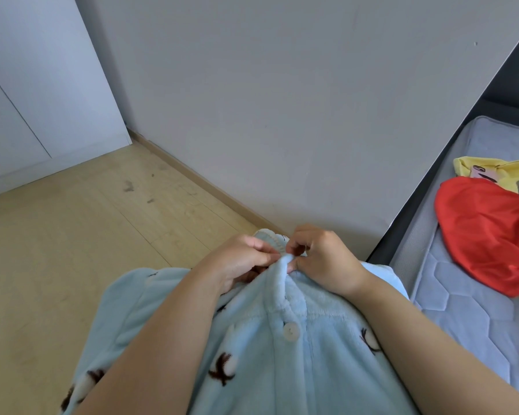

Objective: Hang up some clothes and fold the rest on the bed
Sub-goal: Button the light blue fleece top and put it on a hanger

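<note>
A light blue fleece pyjama top [282, 348] with dark brown and white motifs hangs in front of me, its front towards me, with a white button [290, 330] fastened on the placket. My left hand [240, 262] pinches the fabric at the top of the placket from the left. My right hand [321, 259] pinches the same fold from the right, fingers curled, close to the collar. Whatever lies between the fingertips is hidden by the fleece. On the bed [462, 310] to the right lie a red garment [489, 235] and a yellow garment [492, 172].
The bed has a grey quilted mattress and a dark frame [408, 229] along its left side. A plain wall stands ahead, a white wardrobe [36, 94] at the left. Pale wooden floor [87, 235] spreads at the left below.
</note>
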Demonstrator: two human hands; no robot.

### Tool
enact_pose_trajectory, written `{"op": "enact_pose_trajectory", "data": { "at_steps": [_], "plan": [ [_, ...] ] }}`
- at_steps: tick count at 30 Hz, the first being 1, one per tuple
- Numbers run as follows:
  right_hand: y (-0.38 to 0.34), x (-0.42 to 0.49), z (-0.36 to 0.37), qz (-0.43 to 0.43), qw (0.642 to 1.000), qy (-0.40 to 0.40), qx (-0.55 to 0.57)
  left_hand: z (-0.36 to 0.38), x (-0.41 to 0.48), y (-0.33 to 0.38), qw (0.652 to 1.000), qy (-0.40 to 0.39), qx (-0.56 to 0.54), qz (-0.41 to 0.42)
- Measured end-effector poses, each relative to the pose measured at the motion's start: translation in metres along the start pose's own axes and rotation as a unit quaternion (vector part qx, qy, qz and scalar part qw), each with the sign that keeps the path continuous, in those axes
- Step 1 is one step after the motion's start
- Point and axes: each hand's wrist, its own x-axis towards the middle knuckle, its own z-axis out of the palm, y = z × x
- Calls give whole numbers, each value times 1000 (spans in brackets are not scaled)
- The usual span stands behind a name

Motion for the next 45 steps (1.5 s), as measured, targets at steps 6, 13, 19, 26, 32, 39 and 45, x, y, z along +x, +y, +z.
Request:
{"op": "enact_pose_trajectory", "data": {
  "at_steps": [6, 13, 19, 26, 32, 39, 45],
  "plan": [
    [-3, -3, 4, -54, 993, 85, -62, 1, 1, 1, 999, 3, -30, -19],
    [-19, -7, 6, -236, 929, 194, -210, 1, 6, 2, 989, -34, -141, -38],
    [-17, -14, 4, -161, 963, 162, -140, 2, 4, 1, 991, -22, -126, -28],
    [-14, -15, 6, -253, 920, 196, -226, -3, 1, 7, 999, -30, -29, 11],
    [-18, -18, 2, -21, 988, 149, 19, 4, 2, 5, 997, 10, -75, 10],
    [-20, -14, -2, 220, 964, 4, 151, 10, 1, 2, 997, 67, -33, 35],
    [-12, -14, -4, 231, 950, -17, 208, 10, 1, 2, 997, 50, -51, 22]
  ]
}}
